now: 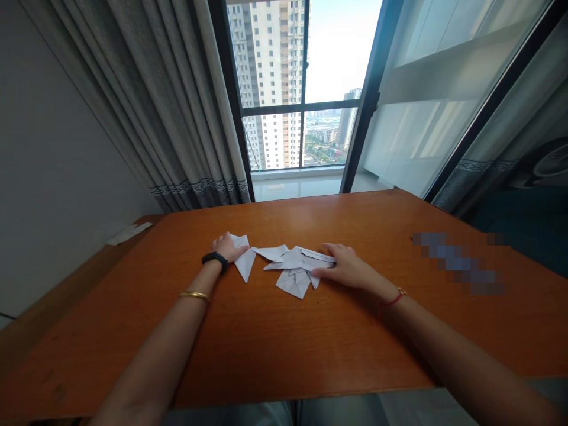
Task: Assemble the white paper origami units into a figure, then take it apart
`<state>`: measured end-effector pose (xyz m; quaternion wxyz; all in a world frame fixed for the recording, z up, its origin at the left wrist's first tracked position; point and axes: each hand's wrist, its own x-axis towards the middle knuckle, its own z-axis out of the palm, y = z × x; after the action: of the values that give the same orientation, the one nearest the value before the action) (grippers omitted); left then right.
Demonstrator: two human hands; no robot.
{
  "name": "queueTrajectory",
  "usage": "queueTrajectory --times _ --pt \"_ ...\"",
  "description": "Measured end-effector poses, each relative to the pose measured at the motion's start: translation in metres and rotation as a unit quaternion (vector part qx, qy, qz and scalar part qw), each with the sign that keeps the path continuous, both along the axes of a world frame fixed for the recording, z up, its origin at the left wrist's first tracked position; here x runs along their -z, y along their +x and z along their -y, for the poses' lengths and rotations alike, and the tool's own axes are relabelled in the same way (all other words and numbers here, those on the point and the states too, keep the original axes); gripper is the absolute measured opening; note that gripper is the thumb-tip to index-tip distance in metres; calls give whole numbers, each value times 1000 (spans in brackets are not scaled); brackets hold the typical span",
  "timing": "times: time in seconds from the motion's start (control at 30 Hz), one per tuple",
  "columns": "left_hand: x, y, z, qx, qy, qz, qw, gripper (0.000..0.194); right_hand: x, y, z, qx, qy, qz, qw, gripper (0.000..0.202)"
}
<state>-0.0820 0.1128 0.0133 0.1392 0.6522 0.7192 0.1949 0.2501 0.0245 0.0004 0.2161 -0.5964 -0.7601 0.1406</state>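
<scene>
Several white folded paper pieces lie in a loose row on the wooden table. My left hand rests at the left end, its fingers on a pointed folded paper and its thumb stretched over it. At the other end, my right hand has thumb and fingers spread around the edge of a long folded paper, touching it. A squarish folded paper with layered creases pokes out below, partly covered by the others. Between the two ends, a narrow pointed folded paper bridges the row.
The brown wooden table spans the view. A blurred, pixelated item lies on its right side. A pale strip sits by the wall at left. Grey curtains and a window with tall buildings stand behind.
</scene>
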Motion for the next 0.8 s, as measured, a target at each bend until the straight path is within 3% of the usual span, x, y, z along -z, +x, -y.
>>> queueTrajectory --times 0.13,0.23,0.37,0.5,0.57,0.67,0.8 --pt "7 -12 -9 9 -40 25 999 90 6 -26 15 -80 18 -5 997 69" --pt "10 1 -1 51 -61 66 995 75 11 -47 22 -106 63 -34 992 49" --pt "10 35 28 106 -56 135 983 65 13 -57 28 -133 83 -32 987 39" --pt "-2 55 64 211 -64 229 948 79 9 -51 29 -175 34 -112 977 57" --pt "-7 57 76 269 -56 214 937 90 5 -48 27 -152 -12 -210 966 59" --pt "-5 58 88 305 -59 111 944 114 -3 -49 25 -77 -113 -399 907 57" --pt "8 68 98 322 -68 5 944 136 -10 -54 26 -71 -250 -601 756 61"
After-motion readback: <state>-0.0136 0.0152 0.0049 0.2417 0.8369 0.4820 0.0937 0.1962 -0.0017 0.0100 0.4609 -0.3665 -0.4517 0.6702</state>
